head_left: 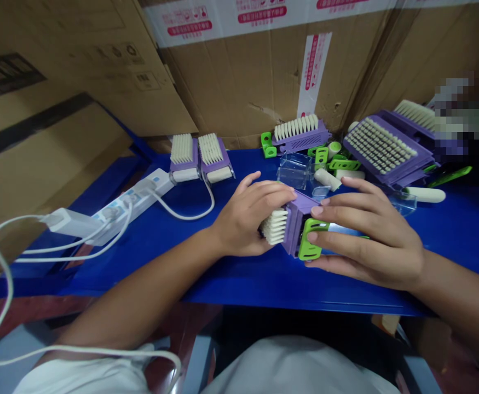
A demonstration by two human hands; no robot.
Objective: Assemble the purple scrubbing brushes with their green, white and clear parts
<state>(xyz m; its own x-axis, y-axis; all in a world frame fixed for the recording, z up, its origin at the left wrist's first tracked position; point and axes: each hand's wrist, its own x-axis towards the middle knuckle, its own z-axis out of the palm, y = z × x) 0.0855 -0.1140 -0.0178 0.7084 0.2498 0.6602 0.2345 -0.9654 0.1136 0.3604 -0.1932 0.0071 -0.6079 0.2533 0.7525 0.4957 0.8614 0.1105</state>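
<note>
While both hands work close together above the blue table [264,287], a purple brush [294,219] sits between them, near the table's front edge. The left hand [243,216] is closed over the white bristles [272,226] and the purple back, so it seems to keep this end steady. The right hand [370,235] is closed too, and its fingers [346,205] reach around a green clip [311,239] at the other end. Probably this grip lets one hand press against the other, because the clip is held firmly from the side. Neither hand is open: both are clamped on the same brush.

At twelve o'clock from the hands, clear plastic cases [292,169] and white rollers [327,179] lie mixed with green parts, perhaps placed there for an easy reach. At one o'clock, a large purple plate [381,148] with white bristles lies tilted on this pile. At eleven o'clock, two brushes [196,158] stand side by side with bristles upward, apart from the loose parts, maybe to keep them separate. At nine o'clock, a white power strip [134,205] lies along the table, with its cable running near the left arm.
</note>
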